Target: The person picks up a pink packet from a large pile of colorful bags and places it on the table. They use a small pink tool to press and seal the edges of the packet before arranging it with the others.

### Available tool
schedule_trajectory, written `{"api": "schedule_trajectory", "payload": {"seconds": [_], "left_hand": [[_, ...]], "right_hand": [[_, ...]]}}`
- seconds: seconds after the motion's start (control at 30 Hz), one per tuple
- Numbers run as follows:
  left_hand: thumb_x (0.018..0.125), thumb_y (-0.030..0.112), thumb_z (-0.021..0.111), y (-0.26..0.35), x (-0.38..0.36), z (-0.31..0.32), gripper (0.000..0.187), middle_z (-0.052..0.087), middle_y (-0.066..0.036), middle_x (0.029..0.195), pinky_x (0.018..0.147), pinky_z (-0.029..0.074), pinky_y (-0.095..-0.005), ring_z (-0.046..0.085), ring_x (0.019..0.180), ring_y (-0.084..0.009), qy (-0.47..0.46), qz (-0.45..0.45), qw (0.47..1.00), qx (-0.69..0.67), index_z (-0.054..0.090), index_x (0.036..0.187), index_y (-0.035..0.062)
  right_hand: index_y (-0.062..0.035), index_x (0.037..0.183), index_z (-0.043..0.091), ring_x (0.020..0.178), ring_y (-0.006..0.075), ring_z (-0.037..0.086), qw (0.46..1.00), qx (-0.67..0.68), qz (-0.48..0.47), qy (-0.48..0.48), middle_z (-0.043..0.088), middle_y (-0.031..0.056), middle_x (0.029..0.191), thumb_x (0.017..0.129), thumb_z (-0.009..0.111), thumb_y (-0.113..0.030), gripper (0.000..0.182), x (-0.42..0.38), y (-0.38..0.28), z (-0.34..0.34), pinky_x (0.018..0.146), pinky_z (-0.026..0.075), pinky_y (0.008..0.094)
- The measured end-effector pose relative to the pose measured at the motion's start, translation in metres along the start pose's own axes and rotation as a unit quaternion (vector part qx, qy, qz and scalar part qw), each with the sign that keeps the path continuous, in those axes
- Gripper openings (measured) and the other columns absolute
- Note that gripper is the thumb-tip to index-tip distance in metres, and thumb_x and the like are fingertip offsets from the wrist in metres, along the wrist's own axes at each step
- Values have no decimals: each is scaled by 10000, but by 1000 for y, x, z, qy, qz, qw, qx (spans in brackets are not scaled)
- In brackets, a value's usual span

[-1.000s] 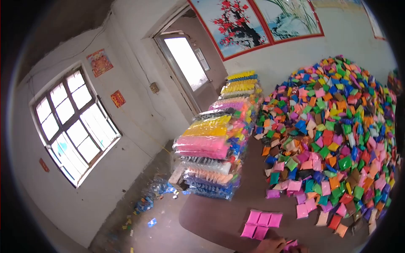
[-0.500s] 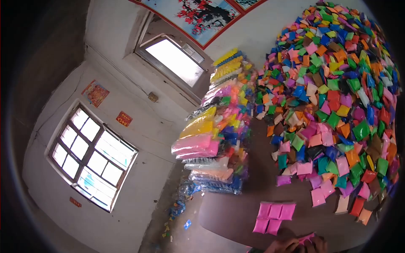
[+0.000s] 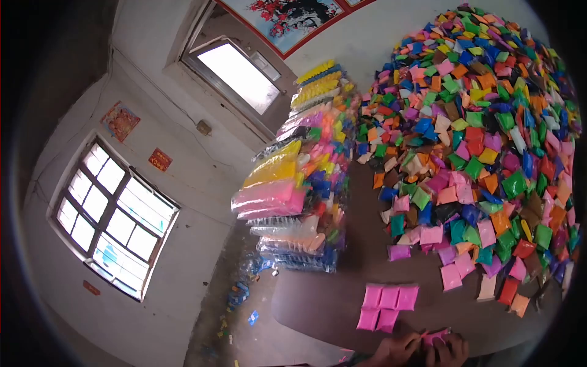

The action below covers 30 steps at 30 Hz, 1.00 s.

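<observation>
We're looking across the big brown table (image 3: 324,300), and what a load it carries! Towering on its right, we have the heap of coloured packets (image 3: 477,147), tumbled every which way. Beside it, on the left, stands the stack of clear bags (image 3: 278,196), shiny and bulging. Down in front, near the table's edge, we spot the block of pink packets (image 3: 388,300), three above two, lying flat, neighbours touching.

And here's the action, low in our view: the left hand (image 3: 394,350) is curled in with its fingertips pinching one side, the right hand (image 3: 449,350) bends its fingers over the other, both gripping the pink packet (image 3: 436,336) between them, just beyond the table's near edge and partly covered by fingers.

How does it handle? Light, we'd judge, with a soft, squashy filling under a glossy film that could slip beneath dry fingertips. Nothing brittle, we reckon, though a hard squeeze might strain the seams. Our best hold: a flat-fingered pinch at opposite edges, sparing the plump middle.
</observation>
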<state>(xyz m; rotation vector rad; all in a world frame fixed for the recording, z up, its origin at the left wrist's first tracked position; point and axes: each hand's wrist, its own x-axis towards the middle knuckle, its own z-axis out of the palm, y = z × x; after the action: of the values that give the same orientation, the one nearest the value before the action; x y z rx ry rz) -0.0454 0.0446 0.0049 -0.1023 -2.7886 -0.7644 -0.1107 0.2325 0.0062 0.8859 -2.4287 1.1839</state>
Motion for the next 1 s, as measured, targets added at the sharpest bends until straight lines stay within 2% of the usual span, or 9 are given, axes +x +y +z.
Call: {"api": "schedule_trajectory", "payload": {"seconds": [0.13, 0.17, 0.23, 0.27, 0.37, 0.6, 0.7, 0.8, 1.0], "left_hand": [[1009, 210, 656, -19, -12, 13, 110, 682, -175, 894, 607, 529, -488, 685, 756, -410, -3, -171, 975, -144, 670, 1082, 129], [999, 191, 674, -25, -23, 14, 143, 713, -100, 1008, 662, 573, -401, 719, 818, -312, -51, -134, 982, -120, 710, 1127, 141], [987, 171, 675, -6, -24, 7, 122, 702, -71, 973, 652, 576, -397, 718, 793, -248, -22, -52, 995, -78, 713, 1087, 115], [979, 146, 680, -4, -29, 11, 101, 699, -60, 985, 639, 577, -380, 718, 795, -226, -71, -55, 994, -59, 712, 1066, 107], [935, 46, 715, 5, -6, 5, 42, 684, -140, 783, 607, 562, -386, 698, 658, -301, 19, -135, 977, -166, 698, 972, 57], [914, 34, 747, -1, 8, -7, 81, 694, -170, 781, 573, 537, -377, 709, 651, -294, 38, -178, 977, -107, 674, 950, 36], [916, 57, 716, 16, 4, -7, 81, 684, -165, 765, 558, 527, -457, 686, 664, -389, 41, -144, 970, -194, 636, 907, 69], [920, 37, 740, 5, -2, 3, 84, 670, -164, 739, 535, 508, -374, 672, 590, -293, 62, -89, 985, -132, 669, 965, 34], [915, 29, 742, 5, 3, -9, 91, 674, -170, 737, 551, 523, -356, 702, 621, -287, 50, -145, 977, -148, 658, 949, 28]], "right_hand": [[-104, 1050, 742, 1054, 364, 657, 1000, 11, -10, 28, 673, 139, 1129, 801, 794, -177, 264, -17, 10, 20, 878, 527, 489], [-116, 1049, 749, 1004, 349, 670, 999, -24, -26, 40, 692, 117, 1144, 773, 797, -173, 286, -23, 17, 26, 834, 540, 469], [-129, 1032, 741, 993, 342, 663, 1000, -27, -4, 16, 686, 101, 1151, 781, 839, -200, 279, -17, 9, 16, 823, 543, 473], [-121, 1028, 738, 989, 337, 662, 999, -36, 9, -19, 683, 94, 1138, 772, 847, -174, 283, -12, 4, 9, 814, 545, 466], [-107, 1016, 762, 951, 311, 664, 1000, -1, 26, -8, 676, 76, 1097, 752, 856, -128, 282, -5, 1, 8, 765, 537, 414], [-70, 1002, 781, 929, 290, 651, 999, 11, 42, -1, 680, 88, 1077, 720, 878, -72, 299, -1, -7, 10, 756, 531, 380], [-83, 1008, 779, 907, 275, 644, 999, 9, 34, 3, 674, 74, 1077, 727, 878, -80, 298, -1, -7, 9, 744, 525, 374], [-106, 1015, 773, 871, 250, 633, 1000, 0, 24, 4, 660, 49, 1073, 740, 881, -113, 296, 0, -5, 11, 711, 511, 359], [-98, 1032, 764, 860, 252, 625, 1000, -7, 11, 0, 648, 50, 1041, 744, 886, -114, 314, -2, -6, 11, 701, 503, 361]]}}
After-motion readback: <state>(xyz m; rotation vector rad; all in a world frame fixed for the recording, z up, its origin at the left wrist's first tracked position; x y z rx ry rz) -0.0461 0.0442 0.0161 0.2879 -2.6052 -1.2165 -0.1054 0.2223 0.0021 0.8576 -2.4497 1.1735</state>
